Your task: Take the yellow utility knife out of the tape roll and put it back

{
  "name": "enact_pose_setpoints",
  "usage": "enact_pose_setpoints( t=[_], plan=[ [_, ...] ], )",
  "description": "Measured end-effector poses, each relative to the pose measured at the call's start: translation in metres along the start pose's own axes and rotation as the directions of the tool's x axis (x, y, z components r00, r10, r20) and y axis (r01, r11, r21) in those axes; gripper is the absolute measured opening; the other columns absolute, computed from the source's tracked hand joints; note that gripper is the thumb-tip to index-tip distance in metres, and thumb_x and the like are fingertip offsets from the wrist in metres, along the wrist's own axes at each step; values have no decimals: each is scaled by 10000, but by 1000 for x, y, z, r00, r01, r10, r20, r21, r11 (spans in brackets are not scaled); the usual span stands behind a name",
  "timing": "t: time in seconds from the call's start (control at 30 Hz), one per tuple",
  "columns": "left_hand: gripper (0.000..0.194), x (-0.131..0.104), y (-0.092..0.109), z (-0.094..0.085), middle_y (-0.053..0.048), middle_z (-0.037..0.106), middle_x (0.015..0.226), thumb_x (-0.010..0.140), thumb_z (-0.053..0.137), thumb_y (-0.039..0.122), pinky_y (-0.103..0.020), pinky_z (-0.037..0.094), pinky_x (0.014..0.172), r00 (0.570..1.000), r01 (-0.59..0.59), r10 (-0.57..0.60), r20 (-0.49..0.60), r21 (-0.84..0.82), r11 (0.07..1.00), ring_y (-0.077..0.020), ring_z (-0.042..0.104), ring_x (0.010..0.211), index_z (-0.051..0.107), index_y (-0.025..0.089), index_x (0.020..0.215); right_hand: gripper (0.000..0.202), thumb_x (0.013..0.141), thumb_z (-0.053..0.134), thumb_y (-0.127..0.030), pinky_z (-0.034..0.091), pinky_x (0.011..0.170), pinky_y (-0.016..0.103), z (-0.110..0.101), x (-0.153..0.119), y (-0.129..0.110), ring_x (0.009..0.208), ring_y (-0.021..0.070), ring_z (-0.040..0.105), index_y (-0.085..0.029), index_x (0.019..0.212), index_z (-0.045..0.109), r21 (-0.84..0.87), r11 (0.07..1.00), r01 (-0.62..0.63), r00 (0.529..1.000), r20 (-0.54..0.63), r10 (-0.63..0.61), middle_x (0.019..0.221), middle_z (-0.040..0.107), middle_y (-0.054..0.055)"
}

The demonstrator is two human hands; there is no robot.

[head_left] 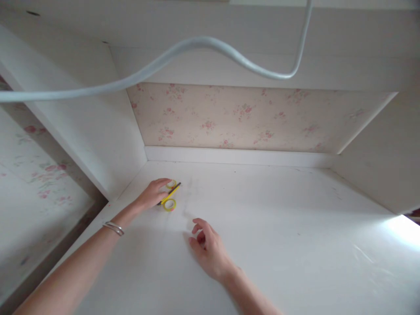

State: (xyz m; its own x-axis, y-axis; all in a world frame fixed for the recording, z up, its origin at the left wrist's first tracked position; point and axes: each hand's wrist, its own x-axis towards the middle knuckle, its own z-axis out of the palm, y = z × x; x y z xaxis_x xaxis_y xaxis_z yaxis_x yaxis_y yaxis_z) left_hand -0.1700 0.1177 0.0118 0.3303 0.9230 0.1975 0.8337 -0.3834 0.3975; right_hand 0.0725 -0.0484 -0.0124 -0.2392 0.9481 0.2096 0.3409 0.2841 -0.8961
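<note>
My left hand (154, 193) reaches to a small group of objects on the white surface (256, 227). Its fingertips touch a yellow-rimmed tape roll (171, 184), and its thumb is at a yellow and dark pen-like stick (170, 194); thumb and fingers are apart. The stick lies slanted between that roll and a second yellow-rimmed roll (169, 204), nearer to me. Some of the stick is hidden by the hand. To the right and nearer, my right hand (208, 251) hovers with loosely curled fingers, thumb and forefinger apart, nothing in it.
A pale cable (203, 41) crosses the upper view in front of the shelf. White panels (98, 118) stand at the left and right (383, 157). Behind is a low white ledge (236, 156) below floral wallpaper (226, 116).
</note>
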Motion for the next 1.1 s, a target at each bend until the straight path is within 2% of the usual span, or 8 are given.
enact_pose_setpoints(
  t=[0.27, 0.43, 0.63, 0.77, 0.87, 0.97, 1.03, 1.1],
  plan=[
    [608, -4, 0, 24, -105, 247, 1475, 792, 430, 255, -390, 160, 1118, 968, -65, 38, 246, 105, 992, -245, 175, 1367, 337, 122, 1378, 391, 808, 489, -158, 415, 550, 193, 1, 1, 0, 627, 71, 532, -255, 1177, 408, -4, 1000, -4, 1000, 5, 4, 976, 556, 13],
    [613, 14, -19, 38, -121, 148, 1502, 847, 307, 280, -398, 113, 1124, 965, 3, -38, 259, 136, 991, -246, 88, 1382, 220, 64, 1415, 375, 819, 478, -157, 412, 556, 197, -1, 2, -1, 642, 73, 532, -258, 1172, 407, -3, 999, -41, 999, 36, 41, 986, 552, 15],
    [619, 40, -40, 36, -160, 158, 1492, 847, 312, 286, -405, 115, 1115, 969, 87, -120, 218, 156, 984, -267, 97, 1379, 234, 23, 1402, 359, 821, 481, -166, 413, 564, 208, -1, 1, 0, 648, 79, 532, -253, 1164, 419, 2, 998, -57, 998, 40, 56, 995, 554, 21],
    [610, 42, -38, 27, -103, 177, 1497, 848, 342, 316, -462, 119, 1102, 976, 142, -160, 148, 125, 982, -273, 124, 1375, 234, 124, 1416, 348, 821, 487, -177, 409, 571, 210, -1, 2, 1, 651, 82, 527, -235, 1161, 439, 6, 998, -55, 998, 40, 54, 984, 564, 28],
    [520, 31, -15, 19, -61, 271, 1472, 870, 327, 324, -490, 90, 1102, 976, 213, -213, -50, 4, 977, -252, 174, 1366, 343, 185, 1370, 282, 829, 491, -201, 401, 575, 209, -1, 3, 1, 652, 89, 518, -210, 1111, 490, 39, 998, -56, 998, 39, 55, 896, 584, 21],
    [449, 9, 32, 17, -72, 428, 1378, 883, 328, 323, -392, 192, 1101, 957, 142, -192, -217, -228, 963, -208, 328, 1302, 465, 166, 1281, 150, 846, 491, -252, 367, 553, 206, 0, 5, 3, 625, 92, 486, -184, 960, 560, 90, 993, -77, 997, 23, 75, 745, 566, 1],
    [423, -10, 73, 22, -69, 505, 1307, 868, 389, 369, -360, 270, 1066, 963, 93, -191, -190, -432, 897, -210, 405, 1245, 521, 176, 1221, 152, 854, 495, -302, 333, 523, 206, 0, 7, 3, 585, 87, 450, -173, 857, 575, 137, 984, -114, 993, 19, 113, 663, 534, -14],
    [400, -31, 116, 31, -74, 555, 1242, 861, 425, 391, -335, 356, 997, 982, 78, -174, -76, -674, 735, -204, 494, 1154, 543, 182, 1180, 212, 857, 493, -362, 309, 497, 206, -2, 9, 3, 548, 82, 425, -166, 816, 563, 227, 960, -166, 986, 22, 165, 621, 516, -22]
  ],
)
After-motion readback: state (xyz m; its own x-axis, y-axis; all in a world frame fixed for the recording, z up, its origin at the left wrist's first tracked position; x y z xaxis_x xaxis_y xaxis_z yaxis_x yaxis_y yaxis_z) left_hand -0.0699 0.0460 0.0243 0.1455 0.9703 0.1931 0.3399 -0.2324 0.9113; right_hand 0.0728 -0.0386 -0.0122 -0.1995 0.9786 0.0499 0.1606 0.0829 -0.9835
